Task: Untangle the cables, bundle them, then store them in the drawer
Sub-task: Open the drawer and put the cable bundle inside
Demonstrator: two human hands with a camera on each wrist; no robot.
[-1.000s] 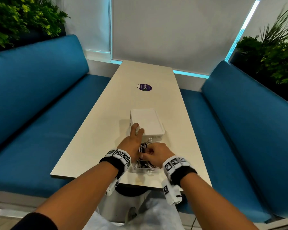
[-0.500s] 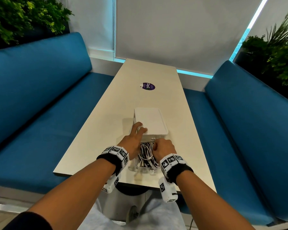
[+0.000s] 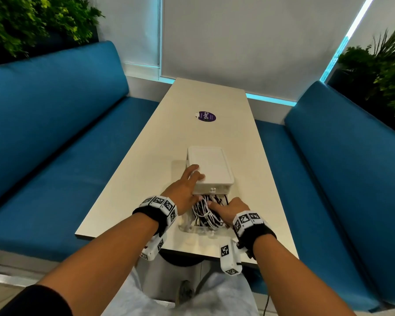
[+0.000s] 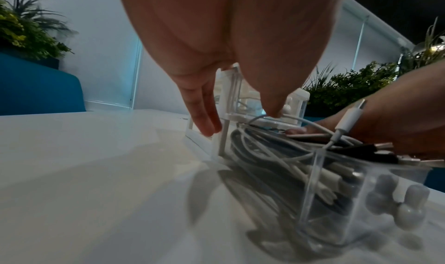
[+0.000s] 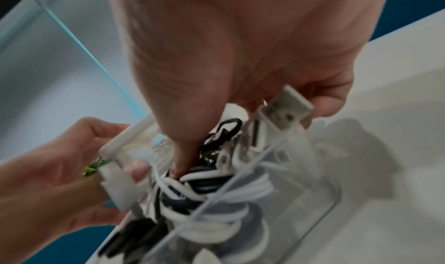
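Head view: open drawer (image 3: 187, 227) of cables (image 3: 205, 213) reaches nearly to table's (image 3: 146, 169) near edge.

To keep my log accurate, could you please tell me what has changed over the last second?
The right hand slid from over the middle of the drawer toward its right side, uncovering the cables; its fingers now press on them. The left hand kept hold of the white box, and the drawer stayed pulled out.

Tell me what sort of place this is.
Probably a café or office-lounge booth: blue cushioned benches flank a long pale table, with leafy green plants behind the backrests.
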